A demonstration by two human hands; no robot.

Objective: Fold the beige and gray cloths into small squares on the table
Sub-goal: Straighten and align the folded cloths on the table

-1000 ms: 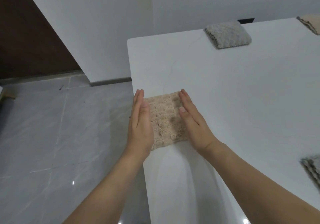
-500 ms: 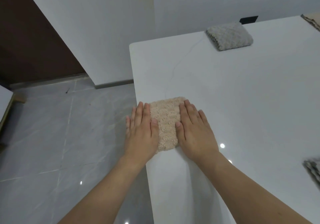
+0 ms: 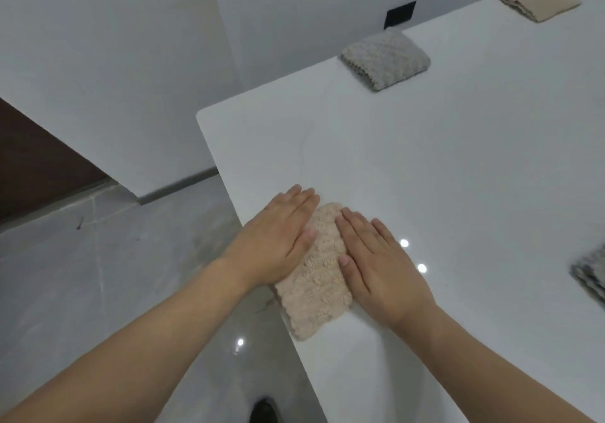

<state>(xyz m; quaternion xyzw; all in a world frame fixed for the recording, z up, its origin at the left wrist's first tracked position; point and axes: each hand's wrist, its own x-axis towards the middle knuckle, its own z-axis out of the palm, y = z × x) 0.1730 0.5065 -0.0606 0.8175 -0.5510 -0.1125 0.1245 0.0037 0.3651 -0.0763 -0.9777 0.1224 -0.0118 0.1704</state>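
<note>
From your head camera, your left hand (image 3: 278, 242) and right hand (image 3: 376, 265) lie flat, fingers straight and close together, pressing either side of the folded beige cloth (image 3: 319, 278) at the white table (image 3: 458, 167) edge. A folded gray cloth (image 3: 386, 59) sits at the far edge. Gray tiled floor (image 3: 82, 275) lies left.

Nubby beige cloth (image 3: 319, 278), glossy white table (image 3: 458, 177)

Black wall socket (image 3: 400, 15); gray tiled floor (image 3: 82, 275); white wall (image 3: 131, 62).
</note>
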